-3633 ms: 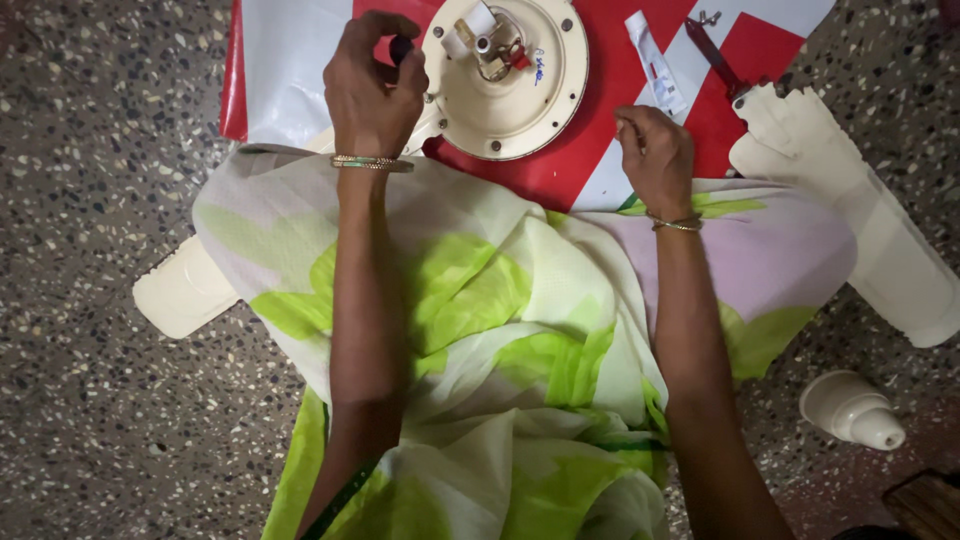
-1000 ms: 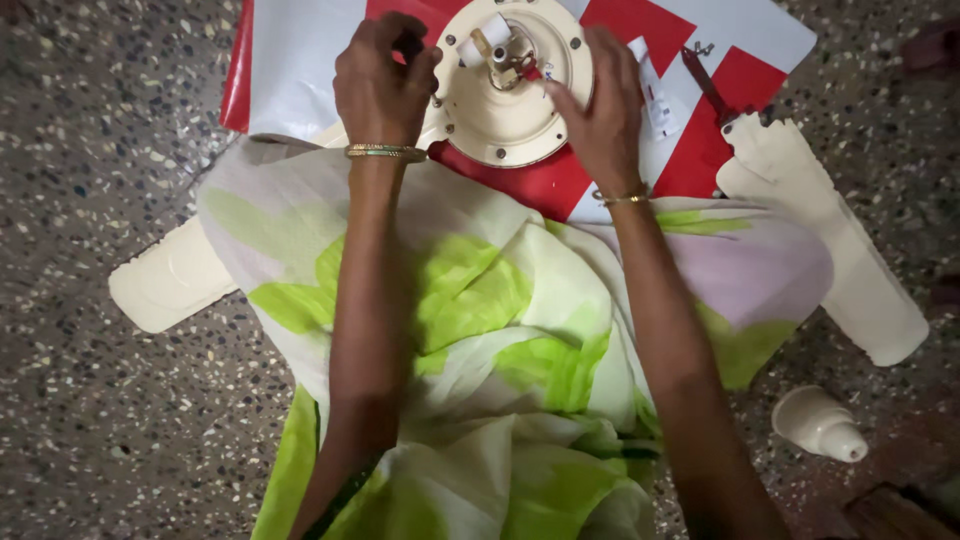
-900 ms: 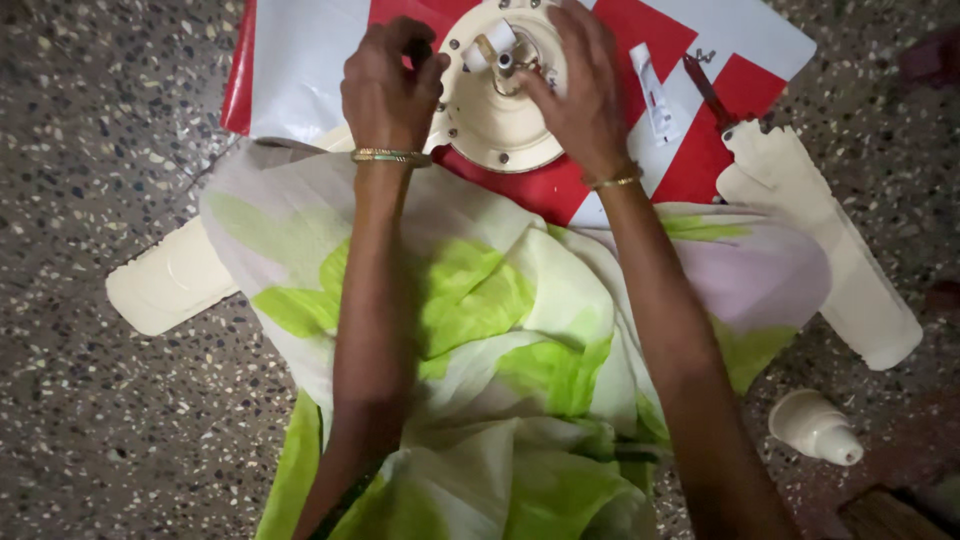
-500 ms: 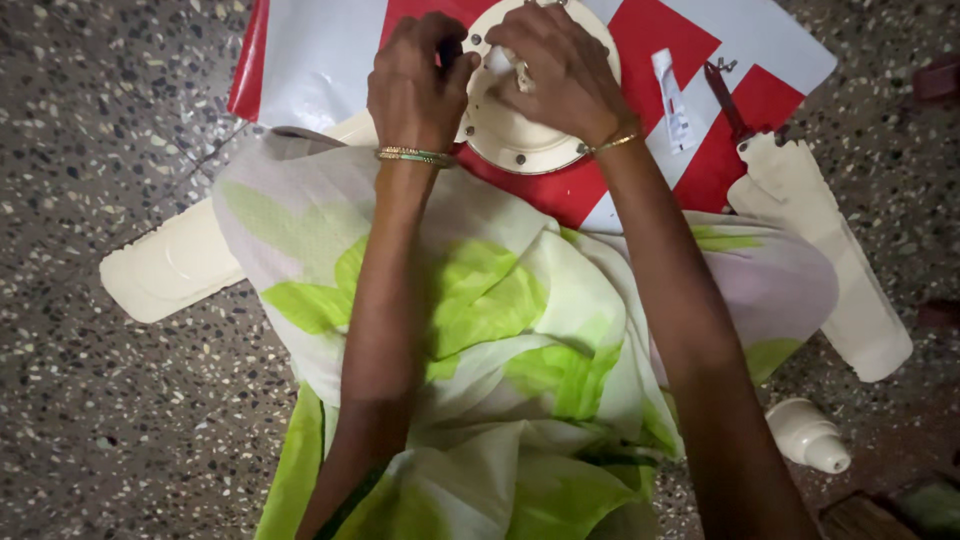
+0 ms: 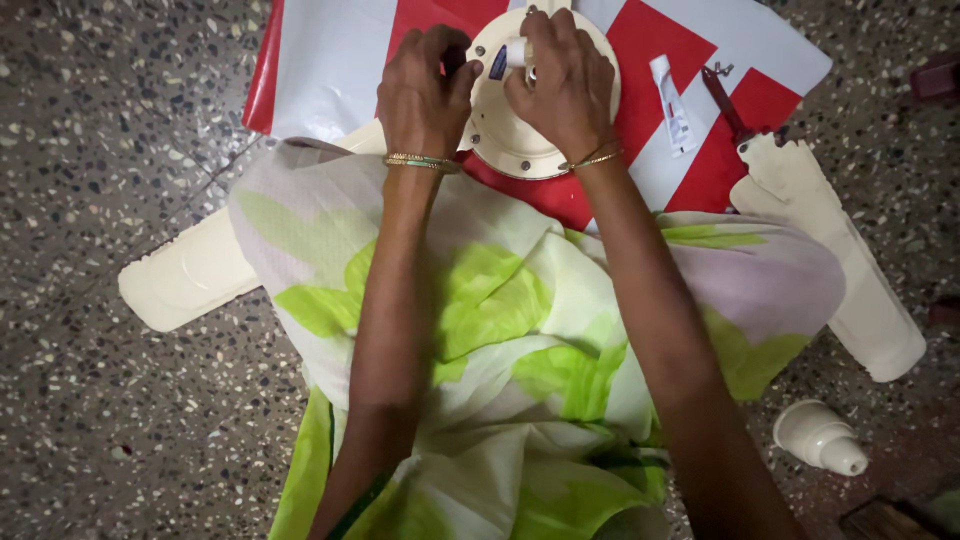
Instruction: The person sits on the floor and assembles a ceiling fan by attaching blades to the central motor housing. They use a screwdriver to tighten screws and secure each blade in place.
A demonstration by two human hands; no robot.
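Both hands work at the top of a round cream disc [image 5: 520, 140], which looks like the hub of a ceiling fan and lies on a red and white sheet [image 5: 690, 40] spread over the speckled floor [image 5: 120, 150], just beyond the person's lap. The left hand [image 5: 428, 90] rests on the disc's left edge with its fingers [image 5: 462, 75] curled in tight, seemingly pinching something small and dark at their tips, though the view there is too cramped to be sure what it is. The right hand [image 5: 565, 85] covers the middle of the disc, its fingers closed around a small white part [image 5: 514, 52] with a dark blue end that pokes out toward the left hand. Each wrist carries a thin gold bangle [image 5: 422, 161]. A green, white and pale purple cloth [image 5: 500, 330] drapes over the knees in the foreground. To the right of the disc, a small white tube [image 5: 672, 104] lies on the sheet, and a tool with a dark red handle [image 5: 724, 100] lies just beside it, further right. One long cream fan blade [image 5: 835, 255] stretches along the right side, partly on the sheet and partly on the floor, and another blade [image 5: 190, 280] sticks out from under the cloth at the left. A small cream cone-shaped cap [image 5: 820, 438] sits on the floor at lower right, well apart from the hands.
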